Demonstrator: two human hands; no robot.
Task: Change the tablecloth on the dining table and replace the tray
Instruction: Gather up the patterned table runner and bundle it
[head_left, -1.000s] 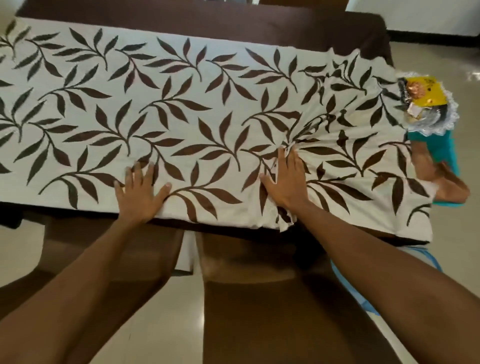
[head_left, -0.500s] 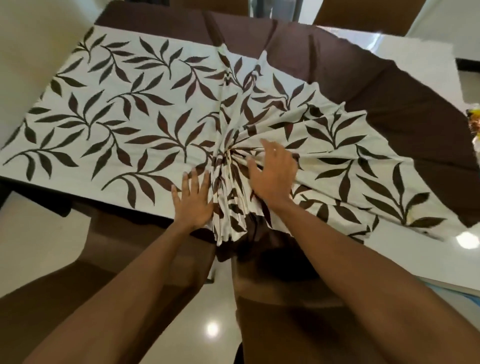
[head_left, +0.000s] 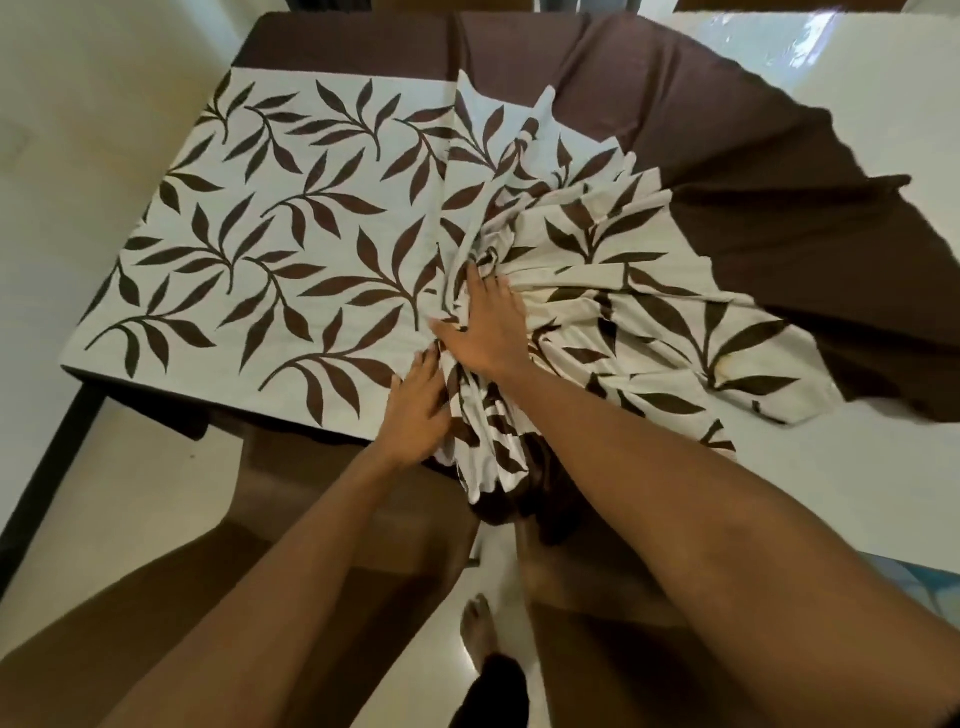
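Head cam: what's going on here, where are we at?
A person is pulling the leaf-print tablecloth off the dining table. The right hand presses on the bunched folds near the table's near edge, and the left hand rests just beside them. The left part of the cloth lies flat; the right part is gathered, baring the glossy white tabletop. No tray is in view.

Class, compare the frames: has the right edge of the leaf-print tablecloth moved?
Yes. The leaf-print tablecloth has bunched leftward toward the hands, baring the white tabletop on the right.
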